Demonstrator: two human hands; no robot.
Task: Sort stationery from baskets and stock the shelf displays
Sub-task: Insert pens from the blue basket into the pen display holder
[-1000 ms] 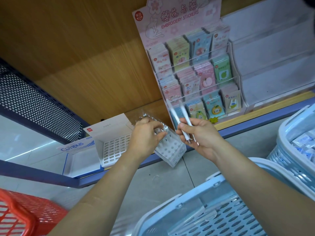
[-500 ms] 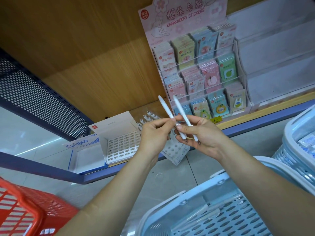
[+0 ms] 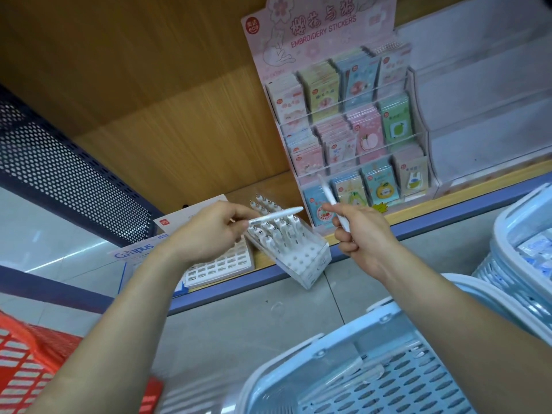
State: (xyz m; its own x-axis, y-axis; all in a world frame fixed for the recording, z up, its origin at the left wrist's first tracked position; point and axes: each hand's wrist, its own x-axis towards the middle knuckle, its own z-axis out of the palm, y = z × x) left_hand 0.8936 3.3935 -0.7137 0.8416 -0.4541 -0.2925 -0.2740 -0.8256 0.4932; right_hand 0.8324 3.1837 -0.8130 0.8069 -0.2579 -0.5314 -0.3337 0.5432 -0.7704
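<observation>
Left hand (image 3: 209,233) pinches a slim white plastic pen (image 3: 277,216) at one end. The pen lies nearly level, just above the white perforated pen display box (image 3: 298,258). That box sits tilted on the blue-edged wooden shelf (image 3: 448,218) with its front corner overhanging the edge and several white pens standing in its holes. Right hand (image 3: 364,237) grips a second white pen (image 3: 331,200), angled up and left, blurred. Pink embroidery sticker rack (image 3: 343,115) stands behind. Light blue slatted plastic basket (image 3: 286,358) sits under the right forearm. Red plastic basket (image 3: 27,363) is at lower left.
</observation>
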